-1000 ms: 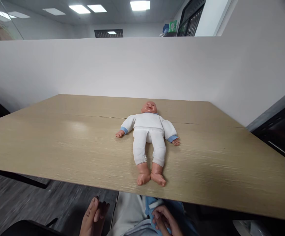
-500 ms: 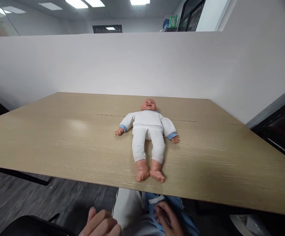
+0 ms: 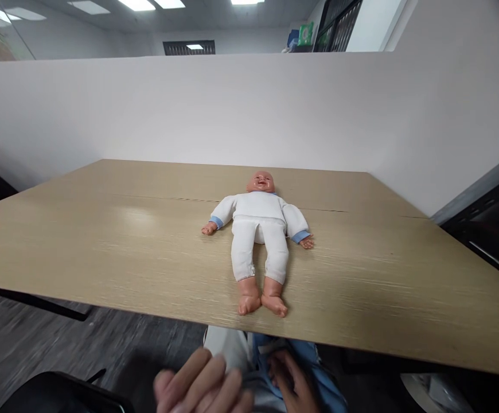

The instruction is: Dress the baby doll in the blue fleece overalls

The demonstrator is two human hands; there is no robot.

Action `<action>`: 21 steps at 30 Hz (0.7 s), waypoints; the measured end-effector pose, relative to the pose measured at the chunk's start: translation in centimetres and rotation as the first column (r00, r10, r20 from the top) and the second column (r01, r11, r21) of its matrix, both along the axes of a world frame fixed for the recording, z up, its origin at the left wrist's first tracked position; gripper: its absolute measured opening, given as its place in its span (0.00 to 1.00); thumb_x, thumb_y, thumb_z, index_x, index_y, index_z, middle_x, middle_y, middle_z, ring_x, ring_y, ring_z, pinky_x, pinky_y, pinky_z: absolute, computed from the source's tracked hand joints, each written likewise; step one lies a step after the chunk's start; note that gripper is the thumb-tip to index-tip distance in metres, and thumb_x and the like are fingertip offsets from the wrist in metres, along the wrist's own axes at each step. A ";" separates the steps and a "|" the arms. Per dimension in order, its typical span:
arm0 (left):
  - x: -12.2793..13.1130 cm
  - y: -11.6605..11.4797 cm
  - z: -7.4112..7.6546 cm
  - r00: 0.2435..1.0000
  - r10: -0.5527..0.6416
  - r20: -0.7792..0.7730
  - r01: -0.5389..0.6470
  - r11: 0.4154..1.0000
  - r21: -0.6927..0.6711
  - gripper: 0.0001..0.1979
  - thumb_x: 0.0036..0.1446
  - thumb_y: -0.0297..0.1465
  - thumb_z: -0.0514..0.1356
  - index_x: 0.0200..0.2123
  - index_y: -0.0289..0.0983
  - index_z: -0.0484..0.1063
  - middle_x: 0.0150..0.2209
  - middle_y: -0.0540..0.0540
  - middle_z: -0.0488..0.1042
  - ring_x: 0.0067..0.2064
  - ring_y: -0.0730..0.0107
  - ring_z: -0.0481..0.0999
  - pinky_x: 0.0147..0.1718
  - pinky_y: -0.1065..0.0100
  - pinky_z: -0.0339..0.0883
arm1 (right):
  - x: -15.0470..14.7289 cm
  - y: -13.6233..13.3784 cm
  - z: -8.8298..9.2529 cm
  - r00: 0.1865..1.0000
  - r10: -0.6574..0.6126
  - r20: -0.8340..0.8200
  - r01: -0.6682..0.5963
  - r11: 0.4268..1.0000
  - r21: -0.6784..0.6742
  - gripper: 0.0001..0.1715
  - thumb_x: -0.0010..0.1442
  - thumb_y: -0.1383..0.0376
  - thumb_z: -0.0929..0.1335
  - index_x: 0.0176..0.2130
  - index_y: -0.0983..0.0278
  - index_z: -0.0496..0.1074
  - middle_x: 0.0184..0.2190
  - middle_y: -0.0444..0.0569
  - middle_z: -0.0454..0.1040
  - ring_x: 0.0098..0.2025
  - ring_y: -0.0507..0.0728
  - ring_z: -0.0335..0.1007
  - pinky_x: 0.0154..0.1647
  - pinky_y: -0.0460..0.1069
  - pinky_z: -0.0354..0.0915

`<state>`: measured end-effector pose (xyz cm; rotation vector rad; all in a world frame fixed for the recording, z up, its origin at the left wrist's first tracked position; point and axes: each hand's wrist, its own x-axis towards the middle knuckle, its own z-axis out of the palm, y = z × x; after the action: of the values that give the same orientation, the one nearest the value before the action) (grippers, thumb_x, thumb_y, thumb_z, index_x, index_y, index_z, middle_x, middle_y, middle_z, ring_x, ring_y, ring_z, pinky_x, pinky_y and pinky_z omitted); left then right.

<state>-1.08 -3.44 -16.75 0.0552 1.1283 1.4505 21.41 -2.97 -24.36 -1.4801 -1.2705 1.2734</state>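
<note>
Doll [image 3: 258,207] is lying on its back at the centre of the frame, on the wood-toned counter [image 3: 103,246]. Head is pointing toward the counter's far edge; bare feet are resting close to the front edge, just below centre. Arms are spreading out to both sides; white suit is showing blue cuffs.

Both of the person's hands are sitting low in the frame, below the front edge and apart from the doll. Left hand [image 3: 204,385] is showing at bottom centre, down and to the left of the doll's feet, fingers curling loosely. It is blurring; cannot tell whether it is holding anything. Right hand [image 3: 293,383] is staying low too, a little right of the feet's line, over blue cloth [image 3: 327,383] at the lap. Its fingers are bending inward, narrow; cannot tell whether they are gripping the cloth. Of the two, neither is touching the doll.

Pale trousers [image 3: 223,342] are showing between the left hand and the counter. White wall [image 3: 189,109] is rising behind the counter, across the upper frame.
</note>
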 end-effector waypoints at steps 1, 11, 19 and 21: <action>0.1 0.7 1.4 1.000 -0.024 0.012 0.024 1.000 0.020 0.30 0.53 0.68 0.61 0.27 0.47 0.76 0.19 0.50 0.59 0.28 0.57 0.68 0.38 0.52 0.73 | -0.1 0.0 0.1 1.000 0.017 0.026 -0.017 1.000 0.019 0.30 0.66 0.37 0.69 0.40 0.59 0.80 0.33 0.50 0.82 0.35 0.62 0.80 0.41 0.51 0.75; -0.7 3.5 9.9 0.990 -0.140 -0.024 0.142 0.988 0.061 0.26 0.42 0.48 0.79 0.40 0.36 0.86 0.28 0.50 0.66 0.27 0.70 0.63 0.34 0.61 0.66 | -0.3 0.1 -0.2 0.983 0.098 0.154 -0.113 0.989 0.091 0.28 0.72 0.41 0.64 0.35 0.59 0.73 0.28 0.47 0.78 0.31 0.58 0.77 0.37 0.48 0.70; 0.3 2.5 8.9 0.981 -0.042 -0.191 0.063 0.993 0.103 0.28 0.38 0.53 0.81 0.36 0.39 0.85 0.27 0.48 0.68 0.30 0.67 0.66 0.35 0.63 0.69 | -0.2 0.0 -2.3 0.983 0.105 0.148 -0.125 0.983 0.133 0.23 0.74 0.45 0.64 0.37 0.58 0.73 0.28 0.46 0.78 0.31 0.57 0.77 0.35 0.46 0.70; -0.1 2.0 8.1 0.954 -0.028 -0.298 0.063 0.992 0.108 0.28 0.38 0.55 0.81 0.29 0.38 0.82 0.29 0.46 0.70 0.33 0.64 0.68 0.38 0.63 0.70 | -0.2 -0.1 -2.3 0.983 0.103 0.154 -0.125 0.982 0.141 0.23 0.73 0.45 0.65 0.36 0.58 0.72 0.28 0.46 0.78 0.30 0.57 0.77 0.35 0.46 0.70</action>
<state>-1.19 -1.42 -8.64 0.3902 1.2725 1.4981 21.19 -3.07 -26.64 -1.4306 -1.5329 1.1311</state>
